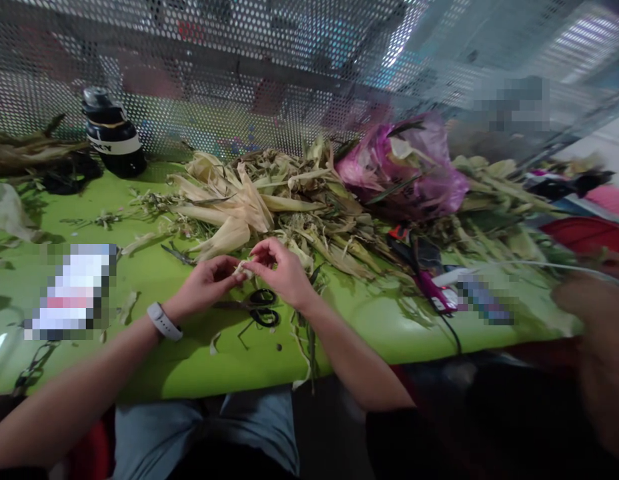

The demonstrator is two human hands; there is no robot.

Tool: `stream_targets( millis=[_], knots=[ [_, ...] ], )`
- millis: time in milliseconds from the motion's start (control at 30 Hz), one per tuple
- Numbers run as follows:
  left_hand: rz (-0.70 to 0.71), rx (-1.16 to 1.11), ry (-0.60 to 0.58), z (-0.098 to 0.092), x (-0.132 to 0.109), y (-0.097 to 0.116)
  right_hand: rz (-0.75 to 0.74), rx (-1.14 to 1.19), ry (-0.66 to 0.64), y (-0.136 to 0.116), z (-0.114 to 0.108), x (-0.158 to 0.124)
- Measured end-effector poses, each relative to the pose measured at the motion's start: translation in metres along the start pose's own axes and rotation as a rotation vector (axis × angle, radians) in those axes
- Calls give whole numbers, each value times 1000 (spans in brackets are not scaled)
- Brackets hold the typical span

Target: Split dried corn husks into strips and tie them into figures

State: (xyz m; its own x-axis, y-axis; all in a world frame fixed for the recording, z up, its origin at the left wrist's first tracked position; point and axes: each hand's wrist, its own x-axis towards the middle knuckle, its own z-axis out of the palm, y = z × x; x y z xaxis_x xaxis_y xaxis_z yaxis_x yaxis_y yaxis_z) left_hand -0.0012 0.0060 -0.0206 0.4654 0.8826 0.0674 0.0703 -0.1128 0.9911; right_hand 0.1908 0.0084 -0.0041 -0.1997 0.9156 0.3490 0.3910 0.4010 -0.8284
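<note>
Between my two hands is a small pale piece of plant matter (243, 269), too small to name surely. My left hand (215, 277), with a light band on its wrist, pinches it from the left. From the right, my right hand (282, 270) grips the same piece between thumb and fingers. Below the hands lie scissors (263, 308) with black handles, their blades pointing left. Just beyond the hands spreads a heap of dry corn husks (244, 207). A dark pointed tool (177, 255) lies left of my hands, partly against the husks.
A dark bottle (114, 137) stands at the back left. A phone (72, 290) lies on the green table (184, 373). A pink plastic bag (404, 173) rests on husks at right, near a purple-handled tool (432, 290). Another person's arm (597, 320) is at far right.
</note>
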Motion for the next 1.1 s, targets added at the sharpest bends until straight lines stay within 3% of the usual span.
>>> stream_targets(
  millis=[67,333,533,733,933,1100],
  knots=[
    [-55,-87,6,0,1,0,-60,-73,39,-2,2,-1],
    [-94,-260,78,-5,3,7,-332,-139,-38,-9,-4,0],
    [-96,-245,64,-5,3,6,-317,-146,9,-3,-1,0],
    [-67,-216,88,-5,2,8,-242,-172,168,-1,2,-1],
    [-18,-140,53,-5,2,7,-317,-202,175,0,5,0],
    [19,21,32,-8,0,8,-360,-189,100,0,6,-2]
  ],
)
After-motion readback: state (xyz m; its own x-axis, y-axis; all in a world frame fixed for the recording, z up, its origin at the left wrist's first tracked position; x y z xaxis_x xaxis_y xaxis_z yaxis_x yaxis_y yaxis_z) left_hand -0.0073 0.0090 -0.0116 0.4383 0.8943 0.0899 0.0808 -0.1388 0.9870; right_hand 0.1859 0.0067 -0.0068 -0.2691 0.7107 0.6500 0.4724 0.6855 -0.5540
